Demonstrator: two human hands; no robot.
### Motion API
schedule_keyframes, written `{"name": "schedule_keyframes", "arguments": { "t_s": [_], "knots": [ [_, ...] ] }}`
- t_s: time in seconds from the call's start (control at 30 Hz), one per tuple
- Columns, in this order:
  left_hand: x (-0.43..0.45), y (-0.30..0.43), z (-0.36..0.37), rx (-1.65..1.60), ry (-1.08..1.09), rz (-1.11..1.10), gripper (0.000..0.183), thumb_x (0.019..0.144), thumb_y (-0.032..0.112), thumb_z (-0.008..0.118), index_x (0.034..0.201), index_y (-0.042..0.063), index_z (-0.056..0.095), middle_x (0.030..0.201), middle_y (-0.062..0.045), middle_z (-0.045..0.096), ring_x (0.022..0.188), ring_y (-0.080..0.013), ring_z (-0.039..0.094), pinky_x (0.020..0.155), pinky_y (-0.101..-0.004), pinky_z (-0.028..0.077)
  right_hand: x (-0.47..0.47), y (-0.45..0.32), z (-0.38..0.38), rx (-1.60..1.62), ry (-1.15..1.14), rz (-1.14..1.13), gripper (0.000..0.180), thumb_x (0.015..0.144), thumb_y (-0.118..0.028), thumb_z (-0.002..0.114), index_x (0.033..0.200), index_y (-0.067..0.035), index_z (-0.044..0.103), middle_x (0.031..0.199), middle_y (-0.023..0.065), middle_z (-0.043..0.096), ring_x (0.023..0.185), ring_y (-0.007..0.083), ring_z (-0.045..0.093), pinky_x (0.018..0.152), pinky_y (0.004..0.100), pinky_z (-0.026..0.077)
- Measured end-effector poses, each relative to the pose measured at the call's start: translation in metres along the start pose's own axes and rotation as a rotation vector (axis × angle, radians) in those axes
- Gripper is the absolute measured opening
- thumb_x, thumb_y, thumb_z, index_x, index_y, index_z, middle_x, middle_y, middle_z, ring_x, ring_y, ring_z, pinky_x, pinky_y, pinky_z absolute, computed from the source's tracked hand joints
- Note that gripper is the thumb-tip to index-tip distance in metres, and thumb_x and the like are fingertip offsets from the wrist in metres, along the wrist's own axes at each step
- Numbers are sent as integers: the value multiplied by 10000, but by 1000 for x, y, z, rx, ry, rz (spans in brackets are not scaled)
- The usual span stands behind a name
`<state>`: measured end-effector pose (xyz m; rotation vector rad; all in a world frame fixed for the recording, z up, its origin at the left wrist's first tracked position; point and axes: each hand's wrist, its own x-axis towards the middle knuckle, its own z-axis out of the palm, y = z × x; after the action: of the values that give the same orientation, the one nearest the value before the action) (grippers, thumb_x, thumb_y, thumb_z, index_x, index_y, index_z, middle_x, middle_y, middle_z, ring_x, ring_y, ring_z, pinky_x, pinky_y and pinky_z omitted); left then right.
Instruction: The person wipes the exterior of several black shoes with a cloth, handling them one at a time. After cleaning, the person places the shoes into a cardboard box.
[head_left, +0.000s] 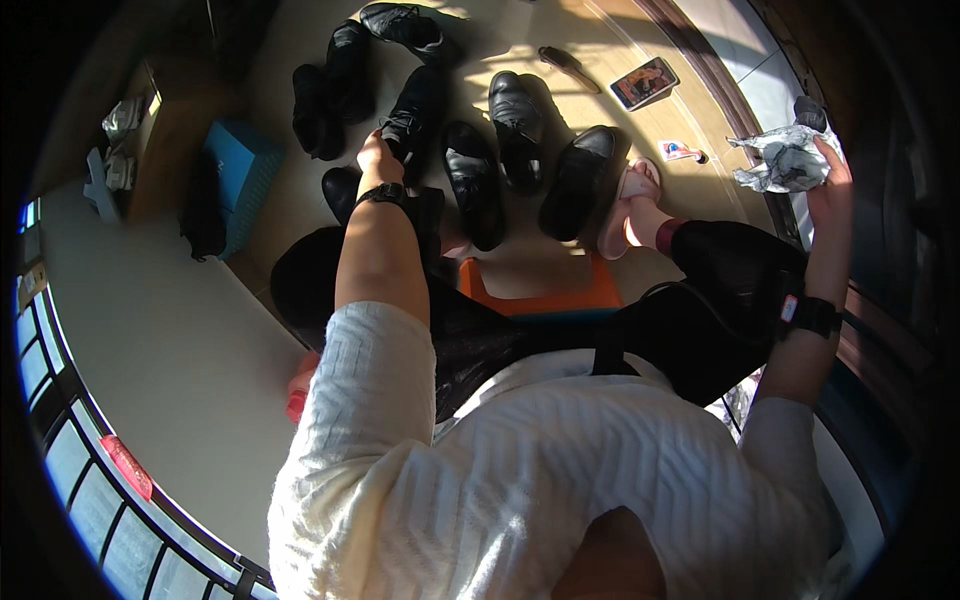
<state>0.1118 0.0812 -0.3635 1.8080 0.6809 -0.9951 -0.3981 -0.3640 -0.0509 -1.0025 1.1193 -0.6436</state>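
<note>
My left hand (381, 156) is at the heel end of a black lace-up shoe (411, 112), its fingers at the shoe's side and mostly hidden; whether they grip it is unclear. Out to the right, my right hand (831, 180) holds a crumpled grey-and-white cloth or plastic wrap (787, 161), with a dark rounded thing (810, 112) at its far edge. Several more black shoes stand on the floor, among them a shiny leather one (516, 124), one beside it (474, 184) and one near my foot (579, 184).
A brush (568, 67), a phone (645, 82) with a lit screen and a small printed packet (679, 151) lie on the floor. A blue box (244, 180) stands at the left beside a wooden cabinet (176, 142). An orange stool (540, 304) is between my legs.
</note>
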Motion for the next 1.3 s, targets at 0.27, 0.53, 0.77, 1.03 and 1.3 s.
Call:
{"name": "schedule_keyframes", "arguments": {
  "t_s": [0.27, 0.53, 0.77, 1.03, 1.3],
  "knots": [
    [9, 12, 35, -500, 76, -163, 745, 858, 460, 646, 1470, 139, 365, 1483, -98, 408, 1346, -279, 369, 1100, -448, 291, 3, -1, 14, -30, 168, 37, 309, 910, -46, 608, 1208, 20, 557, 1127, 124, 640, 1032, 223, 634, 887, 340, 507],
    [-3, -10, 40, -756, 85, -66, 385, 845, 339, 671, 1178, 154, 611, 1219, -83, 607, 1043, -240, 567, 838, -398, 447, -14, -11, 52, -14, 149, -57, 265, 919, -37, 591, 1173, 38, 567, 1084, 133, 656, 1021, 227, 646, 899, 338, 508],
    [-133, 20, 24, -1062, -497, 182, 259, 845, 271, 595, 1050, 120, 644, 1008, -62, 690, 873, -245, 621, 796, -367, 458, -33, -18, 70, 17, -117, -267, 325, 900, -22, 579, 1214, 58, 553, 1075, 134, 657, 984, 213, 645, 858, 313, 523],
    [-300, 79, 11, -947, -1038, 401, 744, 774, 624, 665, 1215, 33, 567, 1173, -168, 628, 1074, -284, 581, 881, -442, 484, -38, -10, 96, 265, -219, -323, 284, 859, 17, 611, 1141, 41, 592, 1007, 129, 673, 939, 211, 666, 831, 305, 535],
    [-428, 96, 47, -1136, -1019, 544, 548, 864, 558, 561, 1244, 167, 620, 1279, -50, 612, 1189, -307, 551, 1007, -517, 421, -53, -6, 143, 229, -231, -244, 302, 811, 48, 623, 1109, 8, 603, 919, 99, 668, 825, 211, 673, 726, 326, 558]
  ]
}}
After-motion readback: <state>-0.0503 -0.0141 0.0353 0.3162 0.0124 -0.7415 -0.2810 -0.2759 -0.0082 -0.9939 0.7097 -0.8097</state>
